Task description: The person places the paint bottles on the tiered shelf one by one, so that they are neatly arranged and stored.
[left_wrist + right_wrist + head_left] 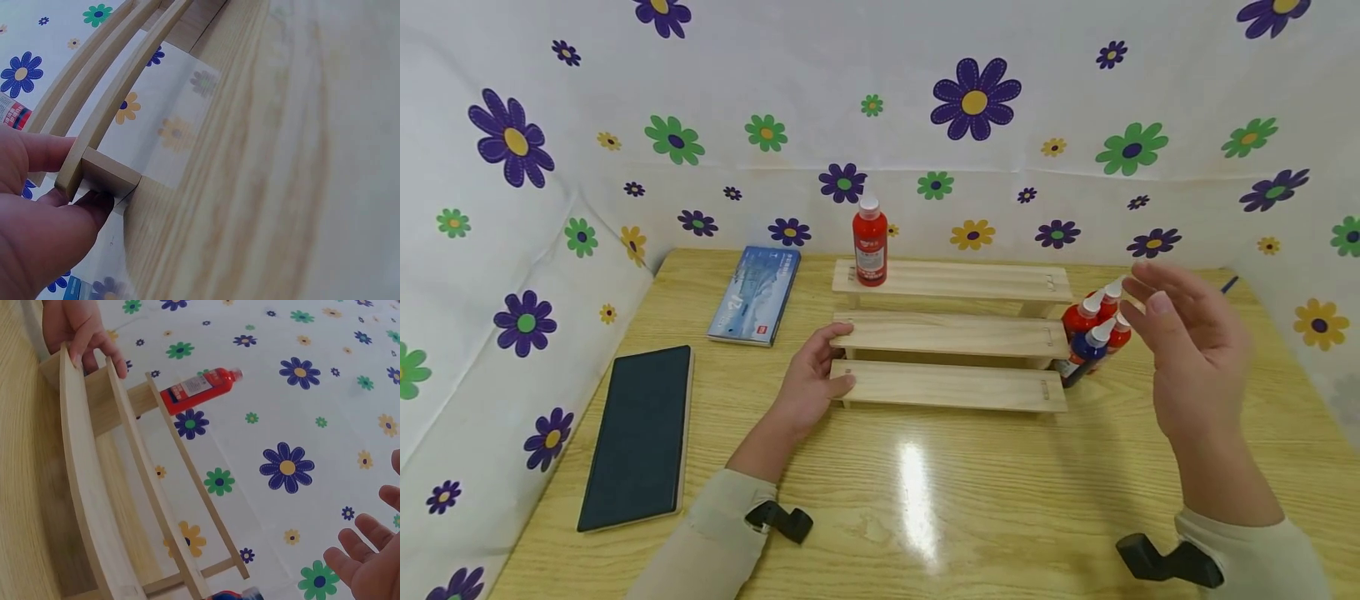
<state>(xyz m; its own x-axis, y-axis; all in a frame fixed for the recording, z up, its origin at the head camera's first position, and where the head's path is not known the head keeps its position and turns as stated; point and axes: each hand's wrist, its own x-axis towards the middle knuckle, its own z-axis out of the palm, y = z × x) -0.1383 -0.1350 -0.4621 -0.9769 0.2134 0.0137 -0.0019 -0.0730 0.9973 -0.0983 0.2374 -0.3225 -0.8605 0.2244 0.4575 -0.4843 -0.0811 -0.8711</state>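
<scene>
Four red bottles (870, 250), one blue bottle (1085, 347), one three-tier rack (951, 335), one box (752, 296), one notebook (638, 437)

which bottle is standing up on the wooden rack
The red, white-capped plastic bottle, alone at the back left of the pale wooden three-step rack; the other bottles cluster beside its right end.

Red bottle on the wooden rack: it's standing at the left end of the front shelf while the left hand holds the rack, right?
Not quite: the head view shows the red bottle standing at the left end of the back shelf, not the front one, while the left hand holds the wooden rack.
</scene>
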